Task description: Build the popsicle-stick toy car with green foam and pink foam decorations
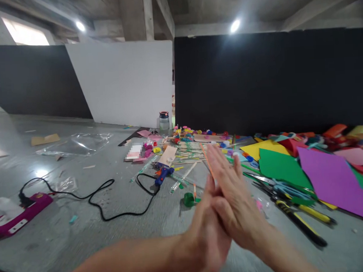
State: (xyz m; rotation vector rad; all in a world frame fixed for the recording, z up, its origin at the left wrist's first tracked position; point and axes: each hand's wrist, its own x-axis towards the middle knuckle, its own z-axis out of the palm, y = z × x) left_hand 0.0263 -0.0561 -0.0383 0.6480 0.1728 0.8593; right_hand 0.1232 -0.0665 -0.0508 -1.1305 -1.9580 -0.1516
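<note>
My left hand [207, 229] and my right hand [234, 194] are pressed palm to palm, low in the middle of the view. Between them a thin orange strip [205, 159] sticks up past the left fingers; its lower part is hidden, and I cannot tell what it is made of. The right fingers stretch forward and look slightly blurred. Just left of the hands, a small round green piece [189, 199] stands on the grey floor with a short thin stick at it. Beyond the fingertips lie several wrapped sticks [188, 150].
A blue glue gun [164, 175] has a black cord near a magenta power strip [23, 213]. On the right are scissors [264, 179], yellow-black pliers [297, 223], and green [282, 169] and purple [335, 184] sheets. A jar [164, 121] stands at the back.
</note>
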